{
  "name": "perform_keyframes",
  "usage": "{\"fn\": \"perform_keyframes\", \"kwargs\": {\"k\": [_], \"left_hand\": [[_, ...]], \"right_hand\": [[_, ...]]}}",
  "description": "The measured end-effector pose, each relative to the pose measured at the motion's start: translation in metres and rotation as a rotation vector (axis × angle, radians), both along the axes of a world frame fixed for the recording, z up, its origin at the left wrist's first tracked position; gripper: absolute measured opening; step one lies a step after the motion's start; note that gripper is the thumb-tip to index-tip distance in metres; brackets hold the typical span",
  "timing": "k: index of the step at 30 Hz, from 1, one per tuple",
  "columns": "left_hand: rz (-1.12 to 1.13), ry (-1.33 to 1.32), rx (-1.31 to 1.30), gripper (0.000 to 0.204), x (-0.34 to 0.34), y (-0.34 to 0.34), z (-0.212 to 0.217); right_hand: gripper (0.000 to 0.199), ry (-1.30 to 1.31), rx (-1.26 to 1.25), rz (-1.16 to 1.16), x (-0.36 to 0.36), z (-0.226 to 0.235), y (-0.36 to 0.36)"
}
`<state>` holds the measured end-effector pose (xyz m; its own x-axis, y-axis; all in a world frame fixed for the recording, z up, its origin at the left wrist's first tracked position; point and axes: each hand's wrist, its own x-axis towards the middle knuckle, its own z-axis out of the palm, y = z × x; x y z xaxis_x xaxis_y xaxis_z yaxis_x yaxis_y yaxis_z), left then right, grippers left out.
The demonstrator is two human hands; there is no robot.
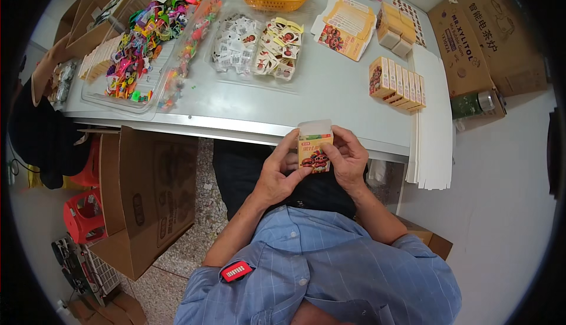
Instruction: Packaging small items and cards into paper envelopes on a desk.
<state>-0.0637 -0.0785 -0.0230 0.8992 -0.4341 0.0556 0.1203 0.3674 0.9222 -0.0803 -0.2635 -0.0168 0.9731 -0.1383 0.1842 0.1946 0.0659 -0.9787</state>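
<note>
Between my two hands is a small yellow-orange paper box (314,155) with red cartoon print, held upright just past the table's near edge. Its white top flap stands up, and something green shows in the opening. My left hand (279,169) grips the box's left side, thumb along the lower front. My right hand (349,159) holds the right side with its thumb on the front. On the table ahead lie a clear tray of small white packets (234,45) and printed yellow-white pieces (279,50). A row of similar filled-out boxes (396,83) stands to the right.
Left, a clear bin (144,110) holds colourful small toys (156,36). At the back are a yellow basket (274,5) and flat box blanks (345,24). White strips (429,130) overhang the right edge. A large carton (150,201) stands below left; another person's arm (44,74) shows far left.
</note>
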Motion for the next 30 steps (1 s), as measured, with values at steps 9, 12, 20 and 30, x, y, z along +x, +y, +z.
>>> {"fn": "perform_keyframes", "kwargs": {"k": [9,12,20,30], "left_hand": [[0.215,-0.422,0.434,0.072,-0.017,0.027,-0.016],[0.334,-0.594,0.42,0.063,-0.019,0.032,-0.001],[0.473,-0.928,0.437,0.076,-0.02,0.041,0.002],[0.438,-0.942,0.448,0.074,-0.016,0.041,-0.011]], "right_hand": [[0.038,-0.089,0.074,0.116,-0.015,-0.009,0.009],[0.04,-0.163,-0.066,0.16,-0.017,-0.001,0.005],[0.031,-0.281,-0.187,0.249,-0.007,0.03,0.014],[0.021,-0.215,-0.054,0.329,-0.001,0.023,0.008]]}}
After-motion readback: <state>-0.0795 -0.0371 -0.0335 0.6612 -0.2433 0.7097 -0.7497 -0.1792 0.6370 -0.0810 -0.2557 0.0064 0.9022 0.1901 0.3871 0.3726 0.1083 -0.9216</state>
